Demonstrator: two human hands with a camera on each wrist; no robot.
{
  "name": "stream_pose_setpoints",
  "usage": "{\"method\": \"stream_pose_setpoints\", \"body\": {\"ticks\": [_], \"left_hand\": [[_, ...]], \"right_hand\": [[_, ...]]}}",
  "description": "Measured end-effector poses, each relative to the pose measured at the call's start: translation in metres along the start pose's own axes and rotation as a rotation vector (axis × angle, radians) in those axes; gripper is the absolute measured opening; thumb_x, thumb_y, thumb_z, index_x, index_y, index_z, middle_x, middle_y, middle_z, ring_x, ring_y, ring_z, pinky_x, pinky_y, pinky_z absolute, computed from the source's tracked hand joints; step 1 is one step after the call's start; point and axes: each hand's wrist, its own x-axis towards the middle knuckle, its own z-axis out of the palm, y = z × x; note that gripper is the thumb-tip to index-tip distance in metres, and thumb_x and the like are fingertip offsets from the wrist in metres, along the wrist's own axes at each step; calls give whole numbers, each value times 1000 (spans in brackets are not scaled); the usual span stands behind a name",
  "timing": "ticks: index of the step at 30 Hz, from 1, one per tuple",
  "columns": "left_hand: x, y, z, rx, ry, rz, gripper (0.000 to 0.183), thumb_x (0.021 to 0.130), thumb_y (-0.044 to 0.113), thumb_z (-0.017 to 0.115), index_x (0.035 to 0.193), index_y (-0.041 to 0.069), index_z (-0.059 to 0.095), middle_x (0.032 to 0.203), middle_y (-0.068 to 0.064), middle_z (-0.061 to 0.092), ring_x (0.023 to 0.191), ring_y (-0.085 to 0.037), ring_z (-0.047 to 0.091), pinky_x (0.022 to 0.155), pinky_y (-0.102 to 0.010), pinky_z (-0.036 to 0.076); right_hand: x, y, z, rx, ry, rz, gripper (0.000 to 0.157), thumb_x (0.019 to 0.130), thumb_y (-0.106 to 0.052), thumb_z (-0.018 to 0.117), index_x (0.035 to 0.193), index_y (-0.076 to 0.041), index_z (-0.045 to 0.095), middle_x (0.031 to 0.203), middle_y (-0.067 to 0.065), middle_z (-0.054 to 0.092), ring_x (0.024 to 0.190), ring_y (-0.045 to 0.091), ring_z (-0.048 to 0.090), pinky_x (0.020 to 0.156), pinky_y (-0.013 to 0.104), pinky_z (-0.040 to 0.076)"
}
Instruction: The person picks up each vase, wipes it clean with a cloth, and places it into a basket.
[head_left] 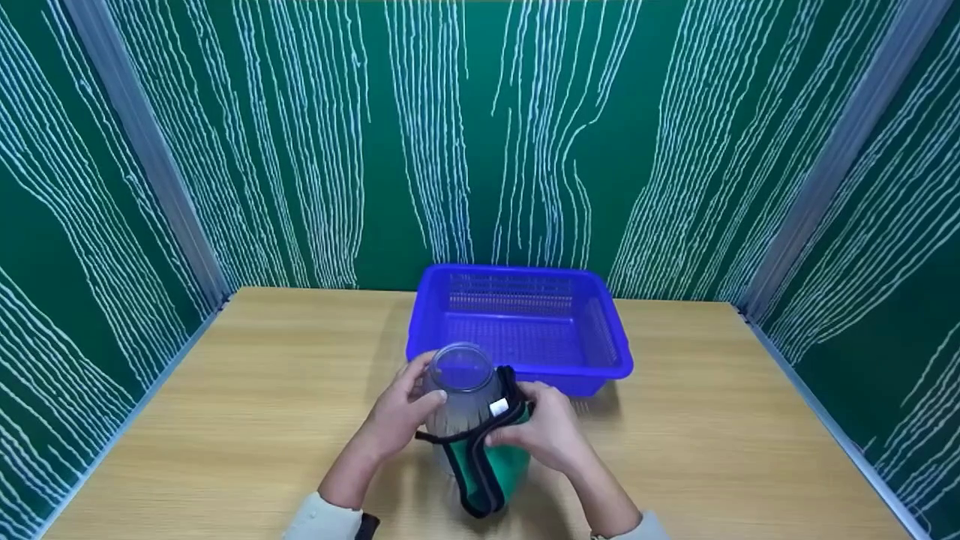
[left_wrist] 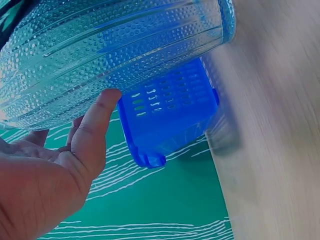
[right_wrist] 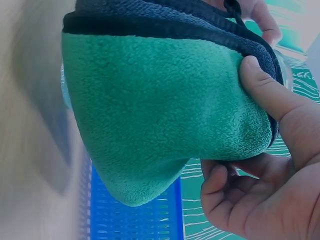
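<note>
Head view, nearest first: my right hand point(head_left: 551, 431) has the green cloth point(head_left: 511, 466) pinched, thumb on the near side and fingers behind, up against the clear jar point(head_left: 459, 411), I guess so it doesn't slip. My left hand point(head_left: 405, 412) is curled partway round the jar's other side near the mouth, probably to steady it. Can't tell if the jar's base touches the bench point(head_left: 712, 397). Blue basket point(head_left: 577, 371) is just beyond, likely for easy reach, then the green wall point(head_left: 390, 225).
</note>
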Motion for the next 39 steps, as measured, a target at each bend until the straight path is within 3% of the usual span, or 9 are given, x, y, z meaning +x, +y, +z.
{"method": "stream_pose_setpoints", "body": {"ticks": [6,14,17,21,29,39], "left_hand": [[6,-13,2,35,25,-23,40,81,35,53,117,45,39,125,1,42,110,-26,44,82,-47,42],[-6,17,2,19,-11,-57,41,82,31,52,120,39,38,130,1,43,120,-30,39,91,-54,37],[-8,20,2,19,-16,-67,45,82,31,52,124,35,36,132,1,41,123,-30,37,93,-54,35],[-4,13,0,20,-16,-78,46,82,32,53,124,34,36,134,-3,40,122,-32,37,92,-53,37],[5,-9,1,113,6,-53,52,81,43,52,126,51,27,138,1,35,122,-29,38,91,-53,37],[6,-13,2,117,7,-66,50,81,46,50,125,53,27,137,1,36,122,-28,38,90,-54,37]], "right_hand": [[0,-7,-3,60,65,-25,76,44,-43,82,110,-14,59,99,-2,63,92,12,54,78,34,45],[0,-20,-4,53,197,-37,82,39,-50,80,112,-19,59,97,-5,60,91,11,54,80,31,43],[0,-21,-4,41,188,-37,85,40,-52,79,115,-18,58,93,-6,57,86,10,53,77,30,44],[1,-21,-5,26,148,-35,83,43,-54,77,115,-17,58,92,-5,55,86,10,52,78,30,45],[1,-21,-6,6,119,-23,70,42,-53,77,102,-19,64,89,-5,56,83,10,52,74,29,46],[-1,-13,-3,-80,74,13,68,38,-57,75,95,-21,66,83,-6,61,79,10,51,70,29,45]]}}
